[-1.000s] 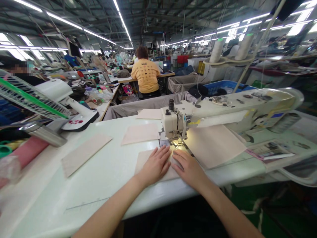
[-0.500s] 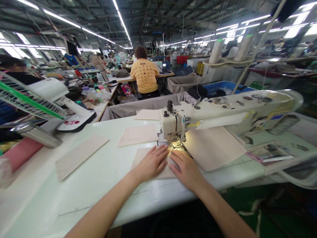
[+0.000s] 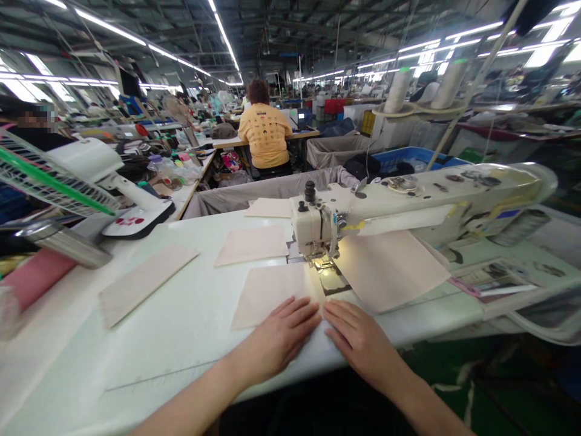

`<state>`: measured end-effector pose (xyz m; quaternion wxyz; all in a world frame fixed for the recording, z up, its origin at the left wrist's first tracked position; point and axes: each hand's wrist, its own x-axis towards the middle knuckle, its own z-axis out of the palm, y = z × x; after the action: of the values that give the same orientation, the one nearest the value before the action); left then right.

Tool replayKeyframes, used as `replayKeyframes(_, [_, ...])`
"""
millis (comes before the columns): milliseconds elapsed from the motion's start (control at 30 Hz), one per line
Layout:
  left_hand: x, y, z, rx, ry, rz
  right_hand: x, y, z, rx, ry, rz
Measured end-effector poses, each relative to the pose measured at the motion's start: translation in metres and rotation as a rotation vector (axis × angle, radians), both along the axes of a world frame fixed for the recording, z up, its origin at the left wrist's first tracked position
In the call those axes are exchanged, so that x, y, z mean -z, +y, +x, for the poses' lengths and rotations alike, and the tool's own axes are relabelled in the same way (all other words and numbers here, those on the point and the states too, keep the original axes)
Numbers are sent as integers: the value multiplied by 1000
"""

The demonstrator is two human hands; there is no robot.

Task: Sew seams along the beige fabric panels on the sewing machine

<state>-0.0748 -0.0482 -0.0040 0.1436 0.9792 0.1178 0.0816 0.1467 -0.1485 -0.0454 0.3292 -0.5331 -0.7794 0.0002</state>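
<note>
As a pale pink fabric panel [image 3: 272, 303] lies on the white work table [image 3: 158, 357] just before the sewing machine head [image 3: 313, 227], the left hand [image 3: 276, 339], flat and open, touches its near edge, holding nothing. The right hand [image 3: 361, 342], equally open and empty, rests on the table beside the panel's corner.

Single head-worn view, facing forward and down from just behind the left hand [image 3: 276, 342] and right hand [image 3: 363, 342]. Near field: surface [image 3: 136, 363] and sewing machine [image 3: 313, 227]. Far field: workshop [image 3: 272, 60].
</note>
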Motion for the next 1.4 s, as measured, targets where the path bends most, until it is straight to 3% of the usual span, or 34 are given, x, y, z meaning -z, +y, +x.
replayKeyframes(500, [3,80,14,6,-85,-15,-23,71,-2,46,-49,-75])
replayKeyframes(600, [4,95,17,18,-100,-19,-29,70,2,120,-84,-58])
replayKeyframes(833, [3,113,21,-6,-77,17,-32,51,32,569,-145,-14])
replayKeyframes(1067, [6,106,20,-76,-39,58,-34,56,34,559,-203,-133])
replayKeyframes(1133, [8,99,21,-178,-40,102,-37,59,37,566,-126,-170])
replayKeyframes(1233, [10,87,24,-287,-62,142,-43,62,48,579,158,-300])
replayKeyframes(1400, [12,89,26,-265,-49,150,-57,64,70,425,676,-427])
